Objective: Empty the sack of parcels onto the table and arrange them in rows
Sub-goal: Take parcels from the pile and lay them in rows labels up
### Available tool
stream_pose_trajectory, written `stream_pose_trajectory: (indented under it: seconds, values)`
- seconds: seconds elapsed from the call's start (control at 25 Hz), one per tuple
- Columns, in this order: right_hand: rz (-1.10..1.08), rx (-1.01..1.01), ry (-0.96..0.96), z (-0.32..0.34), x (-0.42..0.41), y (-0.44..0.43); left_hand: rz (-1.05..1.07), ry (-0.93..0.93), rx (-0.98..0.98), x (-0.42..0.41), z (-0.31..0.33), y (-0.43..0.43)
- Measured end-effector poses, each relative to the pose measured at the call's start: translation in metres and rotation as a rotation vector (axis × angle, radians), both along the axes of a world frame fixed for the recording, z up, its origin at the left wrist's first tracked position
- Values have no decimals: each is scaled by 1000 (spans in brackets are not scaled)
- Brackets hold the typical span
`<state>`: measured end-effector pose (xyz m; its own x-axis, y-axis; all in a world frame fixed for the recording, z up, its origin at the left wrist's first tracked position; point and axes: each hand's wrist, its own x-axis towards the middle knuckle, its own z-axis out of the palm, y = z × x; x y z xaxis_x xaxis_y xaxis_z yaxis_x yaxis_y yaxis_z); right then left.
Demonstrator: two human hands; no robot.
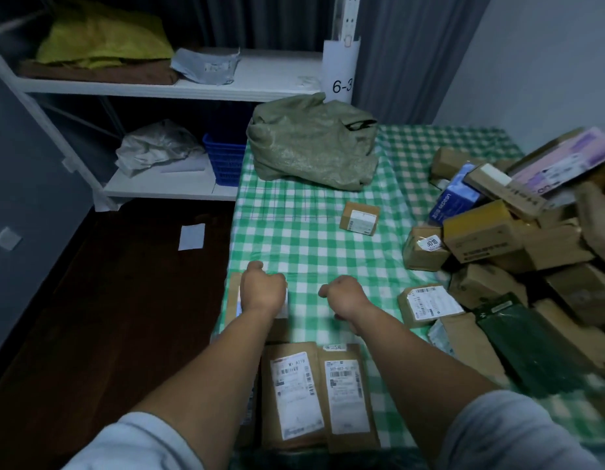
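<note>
The crumpled green woven sack (311, 147) lies at the far end of the table (328, 252), which has a green checked cloth. A heap of brown parcels (518, 239) covers the right side. One small box (359, 218) sits alone near the middle. Two flat labelled parcels (319, 395) lie side by side at the near edge. My left hand (263, 290) grips a flat brown parcel (233, 300) at the table's left edge, with its fingers curled over the far end. My right hand (345, 298) hovers over bare cloth with loosely curled fingers, holding nothing.
White shelving (179, 86) stands to the left behind the table, with a yellow bag, a grey mailer, crumpled plastic and a blue basket (224, 161). Dark floor (124, 300) lies left of the table. A labelled box (426, 305) and a dark green packet (521, 340) lie at the heap's near side.
</note>
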<state>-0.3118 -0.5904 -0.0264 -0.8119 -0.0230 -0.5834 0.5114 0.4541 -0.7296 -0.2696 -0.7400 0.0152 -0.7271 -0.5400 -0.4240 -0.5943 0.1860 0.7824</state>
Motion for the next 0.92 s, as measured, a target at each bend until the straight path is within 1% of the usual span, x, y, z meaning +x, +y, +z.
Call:
stream_pose_trajectory:
  seconds: [0.12,0.32,0.4,0.52,0.6,0.68,0.92]
  values:
    - [-51,35,36,8,1,36,-86,40,37,-11,7,37]
    - [-124,126,32,1,-3,101,-173,13,96,-21,4,103]
    - [-109,223,14,-5,-8,123,-179,-13,127,-25,-2,124]
    - [-105,446,-57,-17,-8,171,-168,-75,148,-30,-14,163]
    - [-78,572,-52,-26,-8,204,-184,-127,152,-33,-22,191]
    - [-32,649,-27,-32,-10,228,-196,-166,171,-33,-32,218]
    - [212,729,-44,-48,-8,260,-160,-200,153,-30,-50,268]
